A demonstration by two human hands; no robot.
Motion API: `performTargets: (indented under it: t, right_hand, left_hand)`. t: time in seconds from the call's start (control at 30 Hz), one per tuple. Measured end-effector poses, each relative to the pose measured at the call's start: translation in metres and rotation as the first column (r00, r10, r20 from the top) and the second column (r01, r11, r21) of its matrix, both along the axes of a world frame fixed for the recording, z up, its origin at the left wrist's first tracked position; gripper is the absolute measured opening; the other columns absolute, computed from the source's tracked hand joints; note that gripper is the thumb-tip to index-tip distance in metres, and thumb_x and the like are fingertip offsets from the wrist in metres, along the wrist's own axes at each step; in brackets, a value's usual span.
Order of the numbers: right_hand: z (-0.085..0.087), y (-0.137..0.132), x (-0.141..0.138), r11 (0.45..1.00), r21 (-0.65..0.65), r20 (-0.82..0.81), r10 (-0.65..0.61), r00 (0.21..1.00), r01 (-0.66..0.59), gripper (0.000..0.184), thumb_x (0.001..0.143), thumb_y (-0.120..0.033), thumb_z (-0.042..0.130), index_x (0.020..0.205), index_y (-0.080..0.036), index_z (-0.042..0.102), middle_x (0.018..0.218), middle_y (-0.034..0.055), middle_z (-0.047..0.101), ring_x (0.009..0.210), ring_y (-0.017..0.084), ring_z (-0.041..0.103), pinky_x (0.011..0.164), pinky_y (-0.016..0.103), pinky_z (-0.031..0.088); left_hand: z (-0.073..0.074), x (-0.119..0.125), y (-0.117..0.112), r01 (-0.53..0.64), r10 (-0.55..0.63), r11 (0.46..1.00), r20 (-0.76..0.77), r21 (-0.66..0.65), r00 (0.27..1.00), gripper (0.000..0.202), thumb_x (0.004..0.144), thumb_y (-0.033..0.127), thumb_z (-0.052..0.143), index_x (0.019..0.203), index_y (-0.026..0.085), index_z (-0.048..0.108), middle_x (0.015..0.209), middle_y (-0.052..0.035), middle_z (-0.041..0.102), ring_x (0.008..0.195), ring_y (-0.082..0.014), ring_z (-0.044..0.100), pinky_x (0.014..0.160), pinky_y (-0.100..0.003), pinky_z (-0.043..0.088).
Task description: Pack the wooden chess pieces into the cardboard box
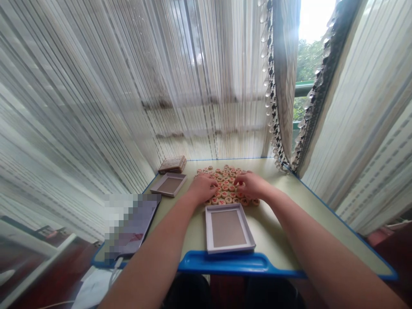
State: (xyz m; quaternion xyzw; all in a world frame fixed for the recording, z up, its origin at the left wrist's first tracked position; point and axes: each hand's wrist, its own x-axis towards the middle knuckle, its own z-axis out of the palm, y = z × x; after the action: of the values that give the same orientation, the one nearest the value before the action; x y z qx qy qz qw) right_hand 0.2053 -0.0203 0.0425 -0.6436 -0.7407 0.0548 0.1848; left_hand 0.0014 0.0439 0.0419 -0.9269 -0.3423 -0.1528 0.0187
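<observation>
Several round wooden game pieces [227,178] with red and dark characters lie spread on a pale green table [277,231]. My left hand [203,187] rests on the left side of the pile, fingers curled down onto the pieces. My right hand [250,185] lies on the right side of the pile, fingers bent onto the pieces too. An empty white box tray [228,227] with a grey bottom sits just in front of the pile, between my forearms.
A second white tray [168,184] lies at the left, with a brown patterned box [173,164] behind it. A dark tablet [135,229] lies at the near left edge. Striped curtains close off the table's far and side edges. The table has a blue rim [225,262].
</observation>
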Motion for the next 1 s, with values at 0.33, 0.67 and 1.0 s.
performTargets:
  t: [0.33, 0.67, 1.0]
  right_hand:
    - [-0.012, 0.005, -0.004, 0.998, 0.001, 0.014, 0.066, 0.998, -0.066, 0.017, 0.071, -0.034, 0.056, 0.082, -0.026, 0.067, 0.074, 0.0017, 0.063, 0.078, 0.018, 0.054, 0.065, 0.025, 0.038]
    - [-0.024, 0.017, 0.0, 0.998, 0.055, -0.037, 0.004, 0.999, -0.002, 0.021, 0.073, -0.02, 0.05, 0.08, -0.025, 0.069, 0.083, 0.0032, 0.064, 0.077, 0.016, 0.057, 0.071, 0.025, 0.041]
    - [-0.019, 0.012, 0.003, 0.993, 0.112, -0.064, -0.012, 0.998, 0.019, 0.024, 0.073, -0.027, 0.056, 0.093, -0.025, 0.069, 0.099, 0.005, 0.057, 0.088, 0.017, 0.055, 0.078, 0.025, 0.042]
  left_hand:
    - [-0.002, 0.001, 0.004, 0.018, -0.02, 0.999, -0.067, -0.026, 0.998, 0.023, 0.078, 0.03, 0.05, 0.086, 0.021, 0.07, 0.093, -0.0053, 0.064, 0.093, -0.0184, 0.052, 0.092, -0.03, 0.036]
    - [0.007, 0.004, -0.006, -0.019, 0.015, 1.0, 0.135, 0.023, 0.991, 0.029, 0.083, 0.038, 0.041, 0.08, 0.017, 0.062, 0.082, -0.0057, 0.062, 0.084, -0.0177, 0.052, 0.078, -0.029, 0.04]
    - [0.03, -0.01, -0.023, -0.017, -0.043, 0.882, -0.115, -0.47, 0.992, 0.027, 0.066, 0.044, 0.056, 0.068, 0.018, 0.062, 0.063, 0.0015, 0.058, 0.056, -0.0104, 0.048, 0.049, -0.022, 0.031]
